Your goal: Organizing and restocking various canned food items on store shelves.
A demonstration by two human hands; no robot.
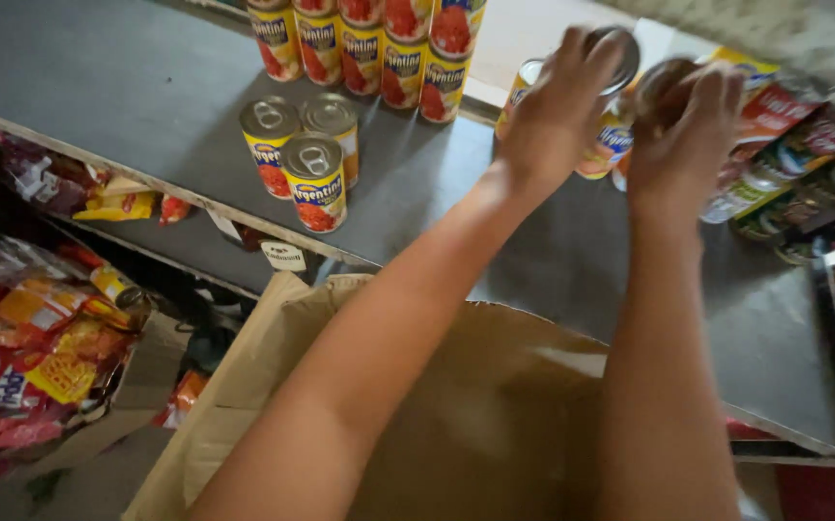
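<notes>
While over grey shelf (99,87) | left hand (557,111) grips can (613,58) | right hand (685,145) fingers hold can (664,82)

Dim light; a grey shelf (147,116) runs across; a lower shelf (186,246) sits beneath it in shadow.

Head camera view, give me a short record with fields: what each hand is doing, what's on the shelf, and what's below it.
left hand: the left hand grips the top of a yellow can on the grey shelf
right hand: the right hand is closed over another can, blurred
loose cans: three yellow cans stand together, apart from both hands
back row: stacked yellow cans at the shelf's rear
below the arms: an open cardboard box
lower left: snack packets in red and yellow
</notes>
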